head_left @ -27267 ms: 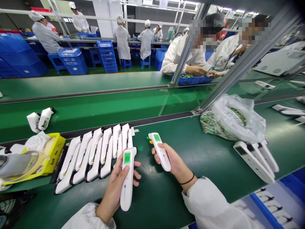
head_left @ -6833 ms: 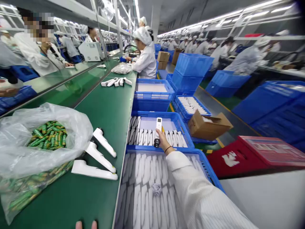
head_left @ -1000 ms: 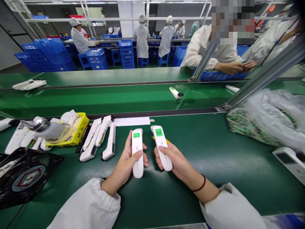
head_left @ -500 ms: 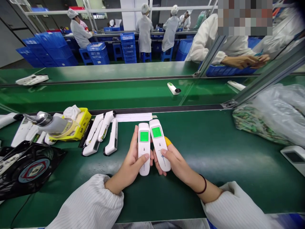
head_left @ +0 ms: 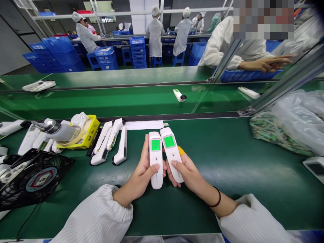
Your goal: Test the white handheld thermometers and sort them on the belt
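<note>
My left hand (head_left: 141,173) is closed around a white thermometer (head_left: 156,160), its thumb on the front below a lit green screen. A second white thermometer (head_left: 172,155), also with a green screen, is held in my right hand (head_left: 189,170), the thumb resting on its front and a yellow cover on one finger. The two devices are side by side, tops close together, over the green table (head_left: 215,152). Several more white thermometers (head_left: 120,146) lie to the left of my hands, beside a yellow basket (head_left: 92,131).
A black fan (head_left: 40,179) and a metal-topped bottle (head_left: 59,131) stand at left. A conveyor (head_left: 113,101) behind carries a thermometer (head_left: 179,95). At right lie a plastic bag (head_left: 286,121) and a metal post (head_left: 283,79). A co-worker's hands (head_left: 265,64) are beyond.
On the conveyor, the thermometer has shifted slightly left. The co-worker's hands have moved, with fingers now stretched out. Both my hands keep their hold, and faint digits now show on the left device's screen.
</note>
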